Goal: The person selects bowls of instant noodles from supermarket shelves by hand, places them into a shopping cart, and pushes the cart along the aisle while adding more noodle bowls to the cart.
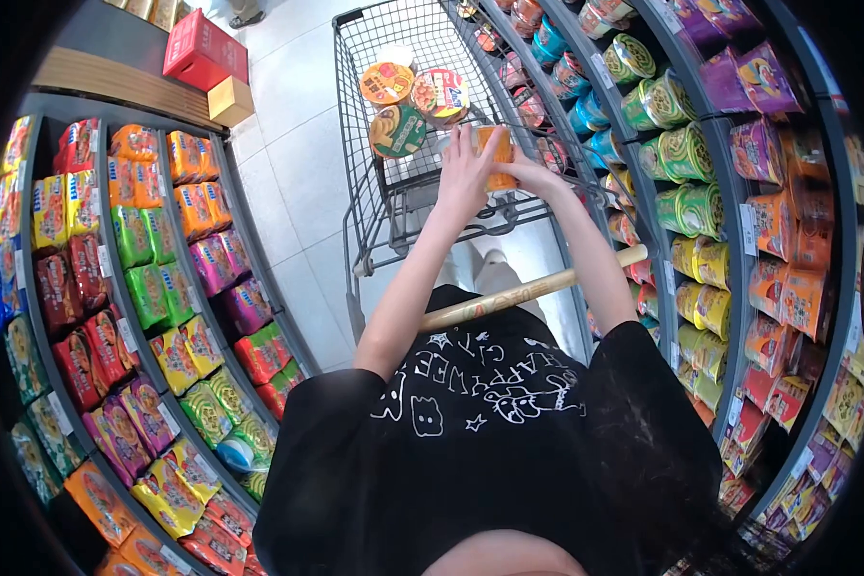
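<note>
Over the near end of a wire shopping cart, I hold an orange noodle cup between both hands. My left hand presses on its left side with the fingers reaching forward. Around its right and near side curls my right hand; some of those fingers are hidden. Inside the cart, beyond my hands, stand a noodle cup with an orange lid, a red-and-white one and a green one. A whitish item sits behind them, too small to make out.
The cart's pale handle bar crosses before my body. Shelves of bagged noodles line the left; shelves of cup noodles rise close on the right. A red box and a yellowish box stand ahead left. Another person's foot shows ahead.
</note>
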### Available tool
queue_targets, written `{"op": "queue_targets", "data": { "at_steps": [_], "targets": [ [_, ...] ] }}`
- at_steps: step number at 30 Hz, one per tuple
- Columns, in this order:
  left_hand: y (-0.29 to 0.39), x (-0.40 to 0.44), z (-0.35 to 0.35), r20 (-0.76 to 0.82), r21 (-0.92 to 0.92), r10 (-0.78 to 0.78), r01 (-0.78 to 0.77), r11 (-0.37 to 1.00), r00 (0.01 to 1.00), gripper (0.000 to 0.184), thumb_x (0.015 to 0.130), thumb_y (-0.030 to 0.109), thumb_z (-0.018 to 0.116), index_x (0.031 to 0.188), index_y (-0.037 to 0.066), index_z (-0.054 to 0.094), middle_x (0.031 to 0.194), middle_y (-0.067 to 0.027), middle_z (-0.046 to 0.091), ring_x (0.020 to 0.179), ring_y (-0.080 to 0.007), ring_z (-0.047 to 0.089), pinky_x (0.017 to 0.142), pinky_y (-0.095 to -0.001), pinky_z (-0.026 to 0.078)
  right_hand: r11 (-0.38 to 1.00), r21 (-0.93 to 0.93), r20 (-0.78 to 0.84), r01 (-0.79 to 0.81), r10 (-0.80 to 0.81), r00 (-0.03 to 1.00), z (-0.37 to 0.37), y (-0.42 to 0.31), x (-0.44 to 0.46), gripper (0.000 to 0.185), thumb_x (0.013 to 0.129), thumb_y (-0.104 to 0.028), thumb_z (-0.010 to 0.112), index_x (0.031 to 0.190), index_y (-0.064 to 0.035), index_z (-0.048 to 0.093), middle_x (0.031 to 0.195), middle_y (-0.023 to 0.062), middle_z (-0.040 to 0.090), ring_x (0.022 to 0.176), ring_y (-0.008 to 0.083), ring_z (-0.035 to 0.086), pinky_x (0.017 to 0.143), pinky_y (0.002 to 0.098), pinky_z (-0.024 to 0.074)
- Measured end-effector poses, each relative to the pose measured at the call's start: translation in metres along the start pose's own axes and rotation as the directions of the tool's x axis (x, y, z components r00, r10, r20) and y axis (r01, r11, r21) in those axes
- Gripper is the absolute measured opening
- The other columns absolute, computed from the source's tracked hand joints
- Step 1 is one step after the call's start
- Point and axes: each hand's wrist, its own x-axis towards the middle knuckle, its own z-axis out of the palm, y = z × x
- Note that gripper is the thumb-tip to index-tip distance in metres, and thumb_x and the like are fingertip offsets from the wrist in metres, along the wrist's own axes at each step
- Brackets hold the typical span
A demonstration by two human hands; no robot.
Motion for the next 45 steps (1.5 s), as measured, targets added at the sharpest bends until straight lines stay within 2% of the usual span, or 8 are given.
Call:
{"op": "queue_targets", "data": {
  "at_steps": [10,17,20,26,36,39,42,45],
  "targets": [
    [0.045,-0.05,0.008,0.06,-0.006,0.025,-0.025,1.0,0.998,0.092,0.049,0.0,0.066,0.128,0.015,0.022,0.124,-0.0266,0.023,0.116,-0.0434,0.024,0.094,-0.0429,0.03,0.998,-0.025,-0.085,0.06,-0.062,0.994,0.013,0.016,-0.078,0.066,0.058,-0.016,0.074,0.112,-0.0016,0.039,0.102,0.0077,0.052,0.095,0.016,0.052,0.078,0.0286,0.0452],
    [0.082,-0.075,-0.011,-0.123,-0.277,-0.012,-0.023,0.961,0.992,0.106,0.047,0.019,0.077,0.13,0.007,0.012,0.131,-0.0212,0.013,0.121,-0.0331,0.02,0.099,-0.037,0.022,0.958,0.242,0.023,0.153,-0.163,0.986,-0.013,0.03,-0.124,0.084,0.058,-0.013,0.074,0.123,-0.0029,0.022,0.113,0.0108,0.043,0.104,0.0175,0.045,0.087,0.03,0.0376],
    [0.089,-0.087,-0.007,-0.062,-0.823,-0.298,0.12,0.555,0.952,0.108,0.054,0.012,0.074,0.131,0.009,-0.001,0.133,-0.0172,0.01,0.119,-0.0267,0.024,0.098,-0.0341,0.023,0.873,0.442,0.159,0.204,-0.3,0.941,-0.012,0.027,-0.159,0.072,0.068,-0.005,0.063,0.126,-0.0089,0.021,0.116,0.0093,0.04,0.107,0.019,0.042,0.089,0.0309,0.0362],
    [0.085,-0.121,0.015,0.212,-0.975,-0.275,0.221,0.0,0.938,0.061,0.08,0.012,0.047,0.129,0.007,0.012,0.125,-0.009,0.032,0.113,-0.0185,0.035,0.092,-0.0292,0.032,0.708,0.689,0.299,0.155,-0.472,0.829,-0.014,0.058,-0.181,0.062,0.07,-0.01,0.06,0.123,-0.0042,0.028,0.12,0.0091,0.04,0.111,0.02,0.039,0.096,0.0344,0.0308],
    [0.137,-0.158,0.027,0.221,-0.974,-0.268,0.224,-0.017,0.938,0.062,0.077,0.017,0.058,0.125,0.005,0.021,0.119,-0.0072,0.038,0.107,-0.0165,0.041,0.089,-0.03,0.035,0.772,0.603,0.304,0.2,-0.454,0.837,-0.017,0.065,-0.247,0.061,0.073,-0.008,0.057,0.125,-0.0063,0.025,0.118,0.0059,0.041,0.109,0.0162,0.04,0.092,0.0303,0.0329],
    [0.168,-0.163,0.025,-0.063,-0.901,-0.332,0.09,0.424,0.941,0.079,0.066,0.01,0.065,0.128,0.003,0.016,0.121,-0.0107,0.035,0.11,-0.0192,0.038,0.092,-0.0299,0.032,0.83,0.387,0.234,0.402,-0.51,0.828,-0.024,0.071,-0.253,0.082,0.071,-0.019,0.062,0.131,-0.0067,0.009,0.125,0.0113,0.028,0.115,0.0182,0.031,0.094,0.0291,0.0286],
    [0.206,-0.167,0.023,-0.177,-0.794,-0.307,0.048,0.606,0.935,0.091,0.059,0.004,0.07,0.129,0.003,0.011,0.125,-0.0117,0.03,0.112,-0.0211,0.035,0.093,-0.0306,0.031,0.834,-0.038,0.093,0.55,-0.545,0.833,-0.024,0.085,-0.253,0.09,0.066,-0.028,0.068,0.13,-0.0053,0.009,0.124,0.0136,0.03,0.115,0.0199,0.031,0.094,0.0301,0.0283],
    [0.217,-0.168,0.027,-0.227,-0.756,-0.228,-0.023,0.654,0.947,0.097,0.056,0.0,0.069,0.13,0.001,0.006,0.129,-0.014,0.023,0.117,-0.0224,0.029,0.095,-0.0314,0.027,0.812,0.029,-0.031,0.583,-0.582,0.813,-0.021,0.078,-0.27,0.094,0.061,-0.031,0.071,0.128,-0.0047,0.011,0.122,0.013,0.031,0.115,0.0209,0.031,0.094,0.0314,0.0281]
  ]
}}
